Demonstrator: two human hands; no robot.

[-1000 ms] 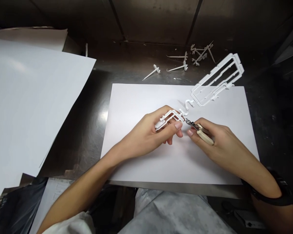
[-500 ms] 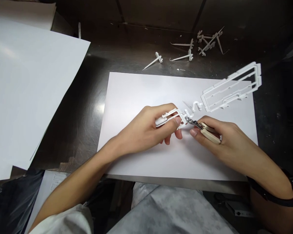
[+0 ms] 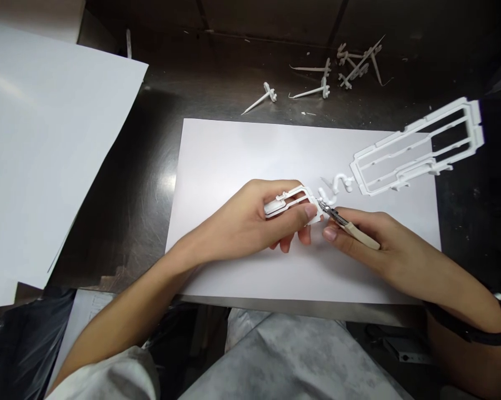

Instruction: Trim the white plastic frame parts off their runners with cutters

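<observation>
Between the thumb and fingers of my left hand (image 3: 271, 219) is a small white plastic frame (image 3: 294, 194). My right hand (image 3: 371, 239) grips nippers with cream handles (image 3: 361, 236), and their metal jaws lie at the small frame's right end, by a curved white sprue (image 3: 334, 186). Beyond the sprue, a larger white plastic frame (image 3: 419, 147) sticks out to the upper right, raised off the sheet. Whether the jaws have cut through, and whether the sprue still joins the small frame, I cannot tell. My left fingertips show below the small frame.
A white paper sheet (image 3: 229, 150) lies on the dark metal table (image 3: 121, 183) under my hands. Several white sprue scraps (image 3: 359, 66) and tiny crumbs are scattered along the back. More large white sheets (image 3: 59, 139) overhang the left side.
The larger frame and the sprue have shifted right, and the frame has swung slightly. The nippers' handles have drawn together. My left thumb has slid a little toward the small frame's right end.
</observation>
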